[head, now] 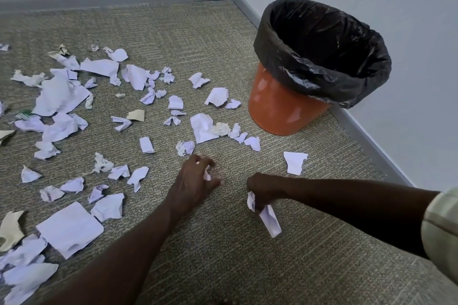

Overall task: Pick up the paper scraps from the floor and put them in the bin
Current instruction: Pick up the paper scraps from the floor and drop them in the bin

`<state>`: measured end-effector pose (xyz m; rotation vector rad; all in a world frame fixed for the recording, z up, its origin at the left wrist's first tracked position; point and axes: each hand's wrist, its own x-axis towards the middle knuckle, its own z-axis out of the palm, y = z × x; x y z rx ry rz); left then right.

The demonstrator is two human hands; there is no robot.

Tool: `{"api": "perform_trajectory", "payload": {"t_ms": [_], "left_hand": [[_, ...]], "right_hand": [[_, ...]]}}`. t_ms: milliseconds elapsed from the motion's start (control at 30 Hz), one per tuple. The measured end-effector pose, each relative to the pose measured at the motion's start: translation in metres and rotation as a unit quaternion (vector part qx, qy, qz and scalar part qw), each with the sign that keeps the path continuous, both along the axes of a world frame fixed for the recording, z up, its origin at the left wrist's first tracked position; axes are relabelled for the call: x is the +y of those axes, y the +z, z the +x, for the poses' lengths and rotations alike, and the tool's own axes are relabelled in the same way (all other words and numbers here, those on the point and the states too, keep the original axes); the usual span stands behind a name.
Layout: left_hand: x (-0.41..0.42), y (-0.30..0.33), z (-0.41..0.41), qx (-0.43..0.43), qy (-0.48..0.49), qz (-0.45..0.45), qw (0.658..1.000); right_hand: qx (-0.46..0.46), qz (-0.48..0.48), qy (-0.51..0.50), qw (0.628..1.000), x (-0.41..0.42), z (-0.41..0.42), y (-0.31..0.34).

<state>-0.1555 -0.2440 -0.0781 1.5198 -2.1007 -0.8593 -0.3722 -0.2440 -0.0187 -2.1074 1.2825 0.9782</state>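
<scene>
Several white paper scraps [203, 127] lie scattered over the carpet, most of them on the left half. An orange bin [280, 104] with a black liner [319, 57] stands in the far right corner, its mouth open. My left hand [195, 181] is low over the carpet at the centre, its fingers curled round a small white scrap [207, 175]. My right hand [262, 193] is a little to its right and grips a crumpled white scrap [270, 220] that hangs down below the fist. A torn scrap [295, 162] lies alone between my hands and the bin.
A large flat sheet [70, 229] lies at the lower left beside several beige scraps [10, 229]. A grey skirting board [366, 136] runs along both walls behind the bin. Bare carpet [272, 267] spreads at the lower right.
</scene>
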Motion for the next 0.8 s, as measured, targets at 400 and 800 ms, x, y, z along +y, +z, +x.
{"api": "perform_trajectory", "payload": {"t_ms": [400,800], "left_hand": [[-0.008,0.005,-0.002,-0.040,-0.038,-0.029,0.998],[-0.009,0.012,-0.007,0.064,0.118,0.078,0.988]], "right_hand": [[0.035,-0.057,-0.018,0.998,-0.008,0.013,0.008],[0.046,-0.007,-0.162,0.986,-0.024,0.011,0.007]]}}
